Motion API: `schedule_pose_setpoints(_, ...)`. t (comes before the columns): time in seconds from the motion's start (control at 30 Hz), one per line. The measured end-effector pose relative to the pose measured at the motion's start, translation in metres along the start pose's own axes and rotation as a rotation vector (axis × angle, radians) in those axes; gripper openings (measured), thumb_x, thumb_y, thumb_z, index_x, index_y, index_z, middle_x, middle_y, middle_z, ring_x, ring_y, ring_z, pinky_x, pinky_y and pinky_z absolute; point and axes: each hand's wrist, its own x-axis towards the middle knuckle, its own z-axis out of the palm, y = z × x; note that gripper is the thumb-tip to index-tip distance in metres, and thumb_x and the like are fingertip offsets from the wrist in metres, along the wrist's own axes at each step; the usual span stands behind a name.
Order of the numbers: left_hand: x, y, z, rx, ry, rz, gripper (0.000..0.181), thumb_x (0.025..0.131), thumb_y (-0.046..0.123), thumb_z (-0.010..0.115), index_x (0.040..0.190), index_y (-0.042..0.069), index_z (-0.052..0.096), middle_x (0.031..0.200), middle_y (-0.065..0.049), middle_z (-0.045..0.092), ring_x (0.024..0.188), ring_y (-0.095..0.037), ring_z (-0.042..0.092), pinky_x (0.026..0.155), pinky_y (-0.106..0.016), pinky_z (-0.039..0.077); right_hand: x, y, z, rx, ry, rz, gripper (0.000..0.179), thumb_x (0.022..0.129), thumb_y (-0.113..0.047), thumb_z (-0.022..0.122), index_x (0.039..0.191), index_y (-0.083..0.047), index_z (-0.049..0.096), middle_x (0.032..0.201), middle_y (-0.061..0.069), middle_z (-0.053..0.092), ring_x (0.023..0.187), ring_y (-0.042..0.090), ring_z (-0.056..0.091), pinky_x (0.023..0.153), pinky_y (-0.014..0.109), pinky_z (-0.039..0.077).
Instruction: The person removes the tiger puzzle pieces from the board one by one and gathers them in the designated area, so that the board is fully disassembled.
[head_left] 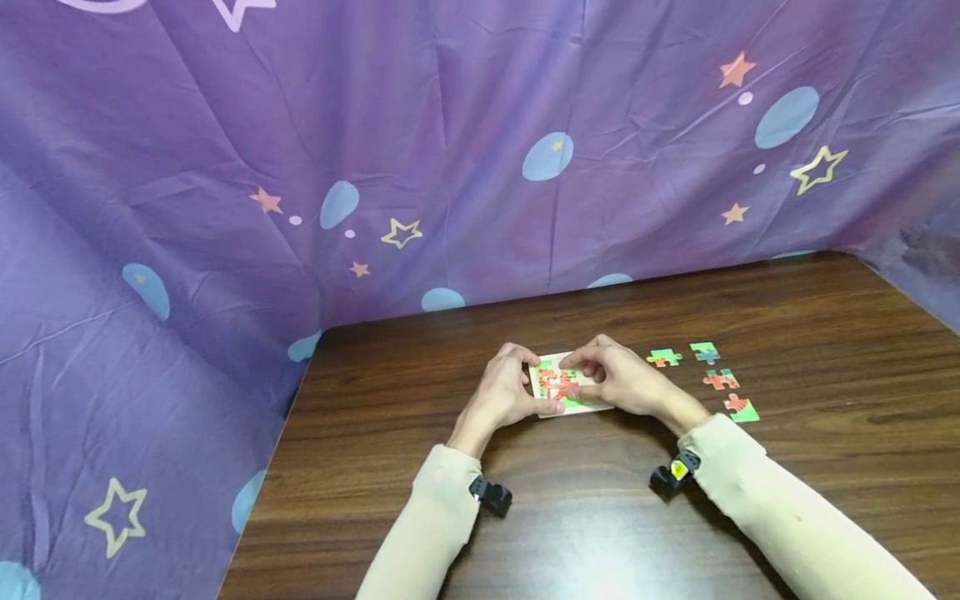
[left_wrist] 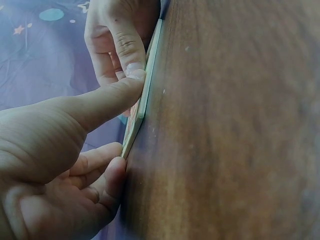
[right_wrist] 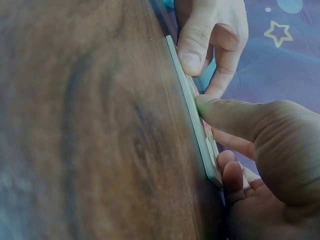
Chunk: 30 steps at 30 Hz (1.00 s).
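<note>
Beige sleeves come in from the bottom edge of the head view, each with a small black wrist camera strapped on. Both hands meet at mid-worktop over a small puzzle board, a thin flat tray lying flat on the dark wood.

Left hand clamps the board's left side: thumb on the near edge, fingers curled over the far edge. Left wrist view shows the thumb pressed on the board's edge, lower fingers curled just beside the corner.

Right hand grips the right side the same way, fingers curled down onto the picture face, thumb at the near edge. Right wrist view shows its thumb tip on the board rim. Cannot tell whether the fingers pinch a separate piece; the picture face is mostly hidden, with red, orange and green showing.

Four loose puzzle pieces lie right of the hands, apart from the board: a green-orange piece, a green-teal piece, a red piece, and a red-green piece nearest the right sleeve.

Purple cloth with stars and blue ovals hangs behind and at both sides of the worktop.
</note>
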Motion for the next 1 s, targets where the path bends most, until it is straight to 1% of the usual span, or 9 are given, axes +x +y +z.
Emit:
schedule_pose_setpoints(0.3,-0.011,0.019,-0.014,0.026,-0.028,0.008,0.073,0.078,0.032,0.106,0.136,0.007,0.070,0.136,-0.004,0.061,0.101,-0.014,0.061,0.086,-0.026,0.055,0.001,-0.001,0.001,0.015,0.000,-0.023,0.041,0.090,-0.010,0.093,0.127,-0.007,0.076,0.109,0.012,0.060,0.097,0.021,0.061,0.084,0.028,0.054)
schedule_pose_setpoints(0.33,-0.008,0.014,-0.010,0.037,-0.018,0.026,0.072,0.078,0.033,0.105,0.135,0.007,0.071,0.134,-0.003,0.062,0.100,-0.014,0.061,0.084,-0.026,0.054,0.001,-0.001,0.001,0.015,0.000,-0.025,0.041,0.089,-0.009,0.093,0.127,-0.007,0.076,0.108,0.012,0.060,0.097,0.021,0.061,0.084,0.028,0.055)
schedule_pose_setpoints(0.4,-0.007,0.011,-0.009,0.040,-0.021,0.032,0.071,0.078,0.035,0.105,0.135,0.007,0.071,0.134,-0.002,0.062,0.099,-0.013,0.060,0.083,-0.025,0.054,0.001,0.000,0.001,0.014,0.000,-0.023,0.041,0.089,-0.007,0.093,0.126,-0.007,0.076,0.108,0.011,0.061,0.097,0.021,0.061,0.084,0.029,0.055)
schedule_pose_setpoints(0.47,-0.002,0.001,-0.001,0.058,0.005,0.063,0.069,0.079,0.038,0.104,0.132,0.008,0.072,0.131,-0.001,0.062,0.096,-0.012,0.059,0.080,-0.024,0.052,0.001,0.000,0.001,0.013,0.002,-0.020,0.042,0.089,-0.006,0.093,0.127,-0.008,0.076,0.108,0.011,0.061,0.097,0.021,0.061,0.085,0.029,0.055)
schedule_pose_setpoints(0.57,-0.001,0.005,-0.004,0.045,-0.007,0.052,0.067,0.082,0.038,0.103,0.133,0.007,0.072,0.133,-0.002,0.062,0.096,-0.012,0.060,0.082,-0.023,0.053,0.000,0.001,0.000,0.019,0.007,-0.018,0.043,0.089,-0.007,0.093,0.128,-0.008,0.075,0.110,0.012,0.061,0.099,0.022,0.061,0.086,0.030,0.055)
schedule_pose_setpoints(0.7,0.006,-0.006,0.003,0.026,0.003,0.068,0.057,0.087,0.034,0.099,0.131,0.009,0.074,0.132,0.000,0.063,0.094,-0.009,0.060,0.083,-0.023,0.053,-0.001,0.002,0.000,0.028,0.015,-0.027,0.042,0.089,-0.009,0.093,0.127,-0.007,0.075,0.110,0.012,0.062,0.099,0.022,0.061,0.085,0.029,0.054)
schedule_pose_setpoints(0.83,0.015,-0.026,0.015,0.018,0.053,0.113,0.044,0.091,0.029,0.094,0.128,0.012,0.078,0.130,0.003,0.064,0.091,-0.006,0.059,0.081,-0.023,0.052,-0.002,0.003,0.002,0.043,0.021,-0.040,0.042,0.090,-0.011,0.094,0.127,-0.005,0.075,0.110,0.009,0.066,0.097,0.021,0.061,0.083,0.028,0.054)
schedule_pose_setpoints(0.9,0.013,-0.026,0.014,0.000,0.072,0.125,0.041,0.091,0.025,0.094,0.126,0.012,0.079,0.128,0.003,0.064,0.090,-0.005,0.058,0.081,-0.022,0.052,-0.001,0.003,0.002,0.040,0.020,-0.036,0.042,0.090,-0.011,0.094,0.127,-0.005,0.075,0.111,0.008,0.068,0.097,0.021,0.062,0.083,0.028,0.054)
schedule_pose_setpoints(1.0,0.013,-0.025,0.013,0.008,0.071,0.111,0.041,0.089,0.020,0.094,0.127,0.012,0.079,0.128,0.003,0.064,0.091,-0.006,0.059,0.081,-0.022,0.052,0.001,0.004,0.003,0.031,0.016,-0.024,0.043,0.090,-0.013,0.094,0.129,-0.006,0.075,0.112,0.007,0.070,0.098,0.020,0.062,0.084,0.029,0.054)
